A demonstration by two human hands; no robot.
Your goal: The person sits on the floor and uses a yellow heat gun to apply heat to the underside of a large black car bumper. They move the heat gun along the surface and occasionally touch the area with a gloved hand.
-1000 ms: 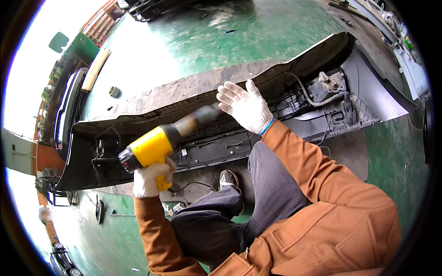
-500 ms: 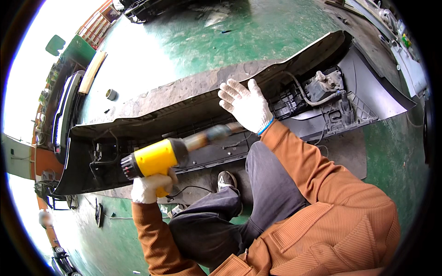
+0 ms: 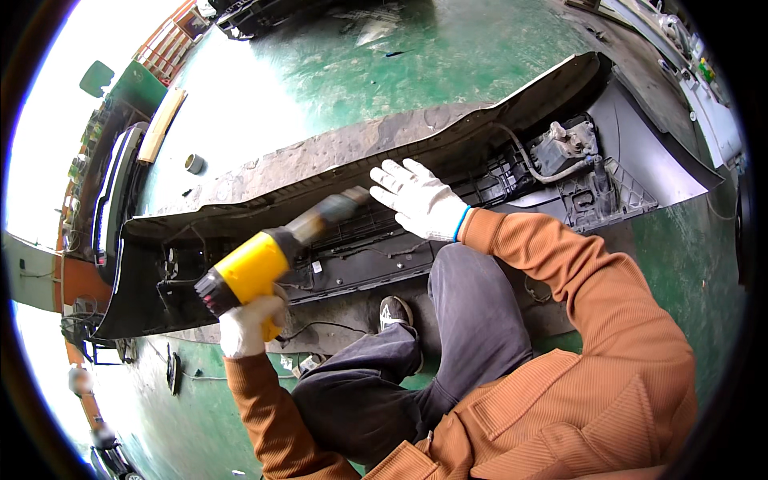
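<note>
In my left hand (image 3: 250, 326), in a white knit glove, is a yellow and black heat gun (image 3: 250, 268), gripped by its handle. Its metal nozzle, smeared by motion, points up and right toward my other hand. My right hand (image 3: 422, 200), gloved in white with a blue cuff, is open with fingers stretched leftward, palm not in view. Both hands are over the hollow inner side of a long dark car bumper (image 3: 368, 256). Whether the right fingers touch the bumper, I cannot tell.
Inside the bumper's right end sit a grey metal unit (image 3: 564, 148) and a bent hose (image 3: 524, 160). A grey mat (image 3: 296, 152) lies under the bumper on the green floor (image 3: 488, 64). A small round tin (image 3: 194, 164) stands at the left. A black cord (image 3: 320, 326) trails near my shoe.
The heat gun has swung, its nozzle now tilted further up and left, its body slightly lower and left. My right hand has shifted a little down and left, its fingers turned more leftward.
</note>
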